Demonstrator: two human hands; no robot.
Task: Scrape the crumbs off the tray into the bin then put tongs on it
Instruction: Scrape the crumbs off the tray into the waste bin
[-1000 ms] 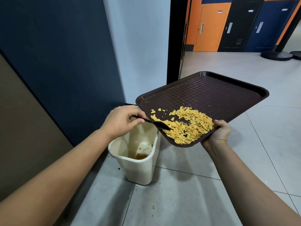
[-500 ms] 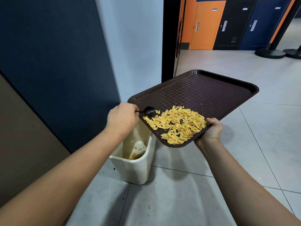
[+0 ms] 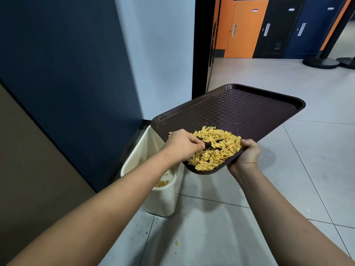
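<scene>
Grey tiled floor (image 3: 249, 237), navy wall (image 3: 67, 73)

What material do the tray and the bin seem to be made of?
Tray: probably hard plastic, dark brown, with an embossed checker texture and a moulded rim. Bin: probably plastic, cream, smooth, slightly glossy, with rounded corners.

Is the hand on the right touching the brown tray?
Touching. The head view shows the right hand gripping the tray at its near edge, thumb over the rim.
</scene>
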